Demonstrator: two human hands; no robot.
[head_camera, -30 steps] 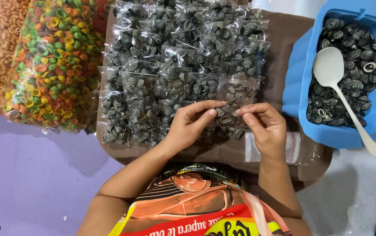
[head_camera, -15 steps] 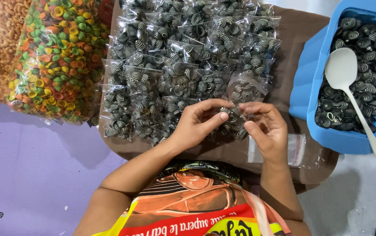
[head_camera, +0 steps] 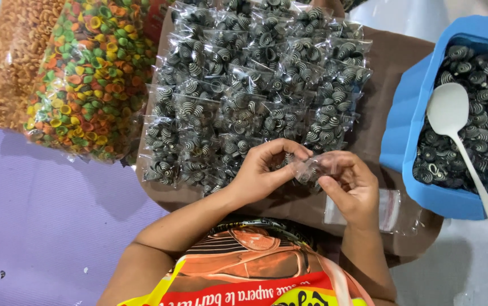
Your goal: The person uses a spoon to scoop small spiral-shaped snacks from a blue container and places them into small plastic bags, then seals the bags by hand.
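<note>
Since the earlier frame our hands have drawn back toward the body, and the small clear packet of striped snacks has come off the pile's edge to sit between them. Our left hand pinches its left edge, our right hand its right, fingers closed on the mouth, likely to press it shut. Finished packets lie in rows on the brown board, empty bags by our right hand, tub and spoon within reach.
</note>
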